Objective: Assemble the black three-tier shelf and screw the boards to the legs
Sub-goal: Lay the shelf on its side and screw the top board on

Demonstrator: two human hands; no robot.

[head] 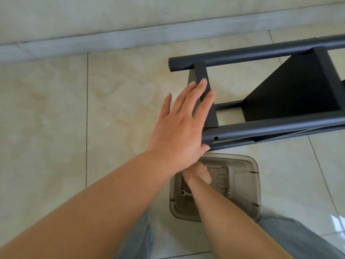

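The black shelf (291, 86) lies on its side on the tiled floor, its round legs pointing left. My left hand (183, 124) rests flat with straight fingers on the end board (202, 75) and against the end of the near leg (261, 128), which shows a screw hole (216, 138). My right hand (198, 173) reaches into a grey-brown plastic tray (250, 186), its fingers curled downward and partly hidden under my left wrist. What it holds cannot be seen. A small wrench (185, 193) and a few screws (228, 193) lie in the tray.
A grey baseboard (130, 37) runs along the wall at the top. My knees in grey trousers (298, 238) frame the tray at the bottom. Beige floor tiles (46, 118) spread to the left.
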